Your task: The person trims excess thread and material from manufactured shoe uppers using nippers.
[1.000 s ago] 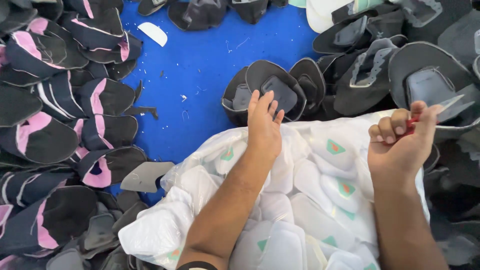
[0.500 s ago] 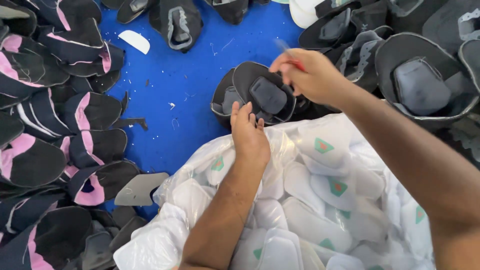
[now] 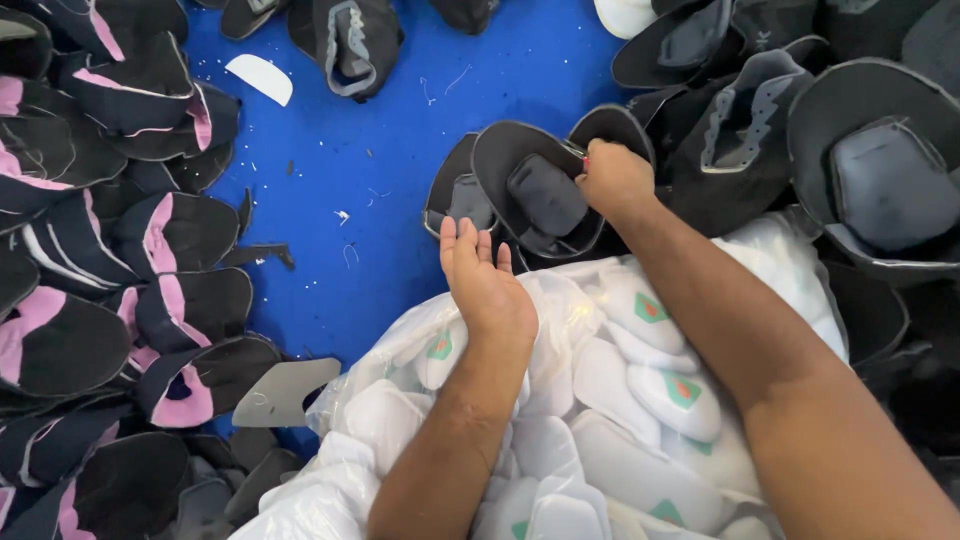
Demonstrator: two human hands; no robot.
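A person's right hand point(image 3: 612, 178), fingers curled together, pinches the rim of a black shoe upper point(image 3: 535, 190) lying on a blue floor point(image 3: 390, 140) above a clear bag of white insoles point(image 3: 600, 400). The left hand point(image 3: 485, 285) rests flat, fingers spread, on the bag. Pink-and-black uppers point(image 3: 110, 270) are piled at the left.

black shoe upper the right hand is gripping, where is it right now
In the head view the black shoe upper lies just right of centre on the blue surface, above the clear bag of white insoles, with the right hand at its right edge.
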